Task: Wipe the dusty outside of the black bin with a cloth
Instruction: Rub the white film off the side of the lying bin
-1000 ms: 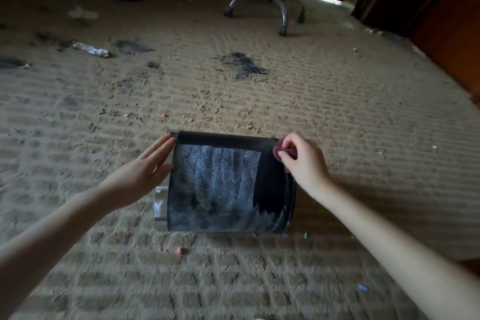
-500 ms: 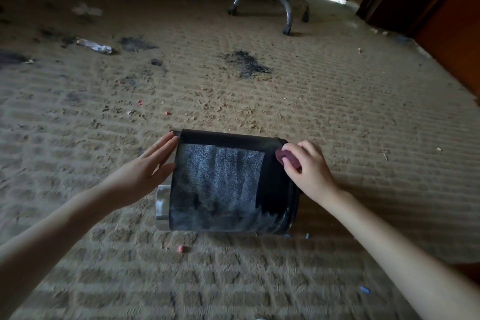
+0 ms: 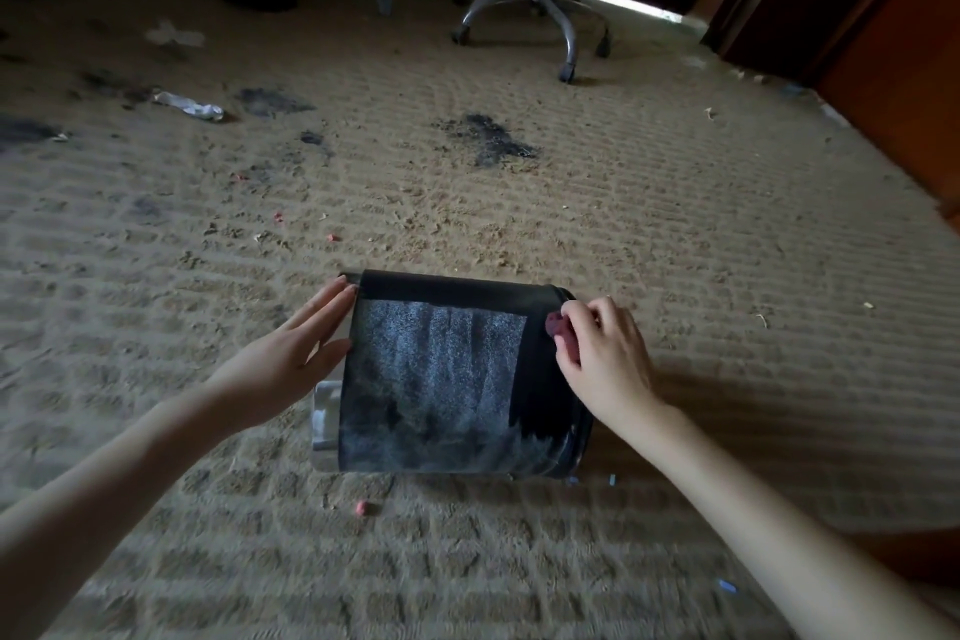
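— Now, item and location?
— Black bin (image 3: 441, 379), on its side on tan carpet (image 3: 675, 234), close in front. Grey dust across the upper face, with a wiped-dark band along the far edge and right end.
— Handling?
— Probably light, stiff-walled, curved, so likely to roll under a wipe. Best braced at the ends, off the dusty face.
— Holds?
— Left hand (image 3: 291, 359), fingers straight, flat against the left end above silver rim piece (image 3: 327, 418). Right hand (image 3: 608, 359), fingers curled, pinching reddish cloth (image 3: 563, 333) against the right end.
— Surroundings?
— Dark stain (image 3: 491, 140) on the carpet beyond the bin; office chair base (image 3: 540, 10) well beyond that.
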Demonstrator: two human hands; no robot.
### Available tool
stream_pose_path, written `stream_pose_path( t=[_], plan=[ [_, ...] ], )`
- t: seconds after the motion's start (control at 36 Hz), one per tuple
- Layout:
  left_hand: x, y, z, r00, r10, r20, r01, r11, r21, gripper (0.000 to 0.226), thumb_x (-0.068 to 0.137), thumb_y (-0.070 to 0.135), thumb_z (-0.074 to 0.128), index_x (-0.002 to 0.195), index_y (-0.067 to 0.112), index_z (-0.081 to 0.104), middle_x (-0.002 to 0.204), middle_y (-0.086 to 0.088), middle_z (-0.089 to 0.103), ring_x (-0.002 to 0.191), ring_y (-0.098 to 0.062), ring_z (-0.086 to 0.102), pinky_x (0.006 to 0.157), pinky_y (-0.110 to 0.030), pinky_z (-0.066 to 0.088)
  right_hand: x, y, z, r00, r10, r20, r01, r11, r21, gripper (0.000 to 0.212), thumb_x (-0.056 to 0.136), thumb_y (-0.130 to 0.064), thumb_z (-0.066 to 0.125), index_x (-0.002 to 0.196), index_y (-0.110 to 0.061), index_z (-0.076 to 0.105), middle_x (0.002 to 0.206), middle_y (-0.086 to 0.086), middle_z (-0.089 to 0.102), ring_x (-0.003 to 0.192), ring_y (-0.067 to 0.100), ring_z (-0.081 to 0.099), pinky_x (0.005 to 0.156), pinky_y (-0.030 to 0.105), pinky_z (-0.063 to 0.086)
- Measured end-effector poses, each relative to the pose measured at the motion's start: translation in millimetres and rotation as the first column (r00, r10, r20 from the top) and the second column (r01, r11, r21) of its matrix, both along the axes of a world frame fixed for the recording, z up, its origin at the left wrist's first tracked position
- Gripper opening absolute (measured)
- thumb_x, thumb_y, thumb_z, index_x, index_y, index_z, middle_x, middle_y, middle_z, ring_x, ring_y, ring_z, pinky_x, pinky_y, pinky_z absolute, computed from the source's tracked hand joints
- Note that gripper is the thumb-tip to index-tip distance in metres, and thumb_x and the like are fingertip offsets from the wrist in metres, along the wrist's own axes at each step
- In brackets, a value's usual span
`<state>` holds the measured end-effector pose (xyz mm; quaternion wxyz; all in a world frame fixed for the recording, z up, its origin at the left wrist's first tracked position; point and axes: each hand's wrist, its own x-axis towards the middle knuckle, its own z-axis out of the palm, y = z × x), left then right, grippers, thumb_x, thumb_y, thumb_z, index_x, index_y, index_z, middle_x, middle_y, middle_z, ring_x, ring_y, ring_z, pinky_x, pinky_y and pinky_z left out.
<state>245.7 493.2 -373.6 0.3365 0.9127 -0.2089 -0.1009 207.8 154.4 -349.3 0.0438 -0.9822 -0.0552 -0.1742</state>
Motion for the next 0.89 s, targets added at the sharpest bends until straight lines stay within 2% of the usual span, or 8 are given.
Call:
stream_pose_path(
  t=[0.11, 0.19, 0.28, 0.36, 0.53, 0.64, 0.81, 0.89],
  plan=[
    [0.7, 0.3, -0.9, 1.000, 0.006, -0.007, -0.006, 1.000, -0.002, 0.069, 0.083, 0.052, 0.027, 0.147, 0.034, 0.007, 0.151, 0.026, -0.005, 0.137, 0.004, 0.008, 0.110, -0.024, 0.020, 14.5, -2.0, 13.3, 0.999, -0.040, -0.030, 0.045, 0.982, 0.183, 0.023, 0.081, -0.001, 0.064, 0.104, -0.002, 0.059, 0.102, 0.017, 0.055, 0.090, 0.030, 0.055, 0.073, 0.024, 0.035],
    [1.6, -0.2, -0.4, 1.000, 0.003, -0.006, -0.004, 1.000, -0.008, 0.068, 0.083, 0.054, 0.026, 0.146, 0.036, 0.007, 0.151, 0.027, -0.005, 0.135, 0.004, 0.010, 0.111, -0.026, 0.022, 40.5, -1.6, 24.8, 0.998, -0.053, -0.038, 0.061, 0.957, 0.282, 0.023, 0.087, -0.007, 0.061, 0.110, -0.005, 0.063, 0.109, 0.012, 0.058, 0.103, 0.027, 0.052, 0.085, 0.022, 0.034],
    [3.4, 2.1, -1.7, 1.000, -0.015, -0.006, 0.015, 1.000, 0.003, 0.065, 0.083, 0.061, 0.023, 0.143, 0.043, 0.004, 0.150, 0.030, -0.007, 0.133, 0.003, 0.013, 0.111, -0.030, 0.024, 51.2, 11.7, 16.8, 0.994, 0.031, -0.109, -0.002, 0.968, 0.253, 0.018, 0.086, -0.005, 0.062, 0.103, -0.007, 0.069, 0.102, 0.009, 0.062, 0.099, 0.028, 0.053, 0.091, 0.037, 0.043],
    [6.5, 4.8, -2.4, 0.999, -0.045, 0.005, 0.044, 0.997, 0.066, 0.063, 0.079, 0.075, 0.012, 0.136, 0.054, -0.005, 0.144, 0.038, -0.013, 0.130, 0.002, 0.017, 0.107, -0.037, 0.032, 40.1, 17.4, 4.4, 0.992, 0.107, -0.065, -0.092, 0.975, 0.202, 0.023, 0.076, 0.008, 0.067, 0.097, -0.001, 0.071, 0.090, 0.012, 0.065, 0.086, 0.035, 0.056, 0.080, 0.048, 0.049],
    [4.0, 4.2, -0.5, 0.999, -0.036, 0.003, 0.036, 0.993, 0.109, 0.063, 0.082, 0.065, 0.016, 0.139, 0.051, -0.006, 0.146, 0.035, -0.015, 0.137, -0.010, 0.026, 0.099, -0.043, 0.045, -3.5, 24.4, -3.4, 0.980, 0.185, 0.069, -0.194, 0.968, 0.159, 0.038, 0.068, 0.014, 0.071, 0.104, 0.000, 0.070, 0.094, 0.012, 0.065, 0.091, 0.027, 0.054, 0.084, 0.039, 0.049],
    [0.4, 6.1, 1.4, 0.998, -0.057, -0.009, 0.058, 0.993, 0.103, 0.066, 0.080, 0.070, 0.015, 0.140, 0.050, -0.006, 0.145, 0.036, -0.018, 0.136, -0.003, 0.013, 0.104, -0.042, 0.040, -36.2, 26.7, -15.1, 0.956, 0.282, 0.078, -0.290, 0.947, 0.139, 0.046, 0.063, 0.014, 0.074, 0.106, -0.001, 0.069, 0.094, 0.011, 0.064, 0.093, 0.021, 0.048, 0.083, 0.038, 0.052],
    [0.7, 4.7, 3.3, 0.999, -0.044, -0.016, 0.045, 0.995, 0.087, 0.063, 0.083, 0.058, 0.021, 0.141, 0.045, -0.003, 0.149, 0.030, -0.013, 0.138, -0.004, 0.013, 0.110, -0.042, 0.033, -50.3, 17.6, -5.2, 0.858, 0.508, -0.073, -0.502, 0.860, 0.091, 0.034, 0.071, 0.007, 0.072, 0.102, -0.005, 0.070, 0.098, 0.008, 0.066, 0.090, 0.021, 0.055, 0.083, 0.032, 0.051],
    [0.7, 5.0, 3.8, 0.999, -0.046, -0.017, 0.048, 0.994, 0.096, 0.062, 0.083, 0.059, 0.021, 0.138, 0.048, -0.004, 0.149, 0.030, -0.012, 0.136, -0.003, 0.015, 0.109, -0.042, 0.033, -21.6, 17.3, 15.7, 0.906, 0.423, 0.012, -0.418, 0.890, 0.181, 0.028, 0.075, 0.005, 0.066, 0.100, -0.005, 0.071, 0.098, 0.008, 0.067, 0.093, 0.018, 0.052, 0.091, 0.021, 0.039]
  ],
)
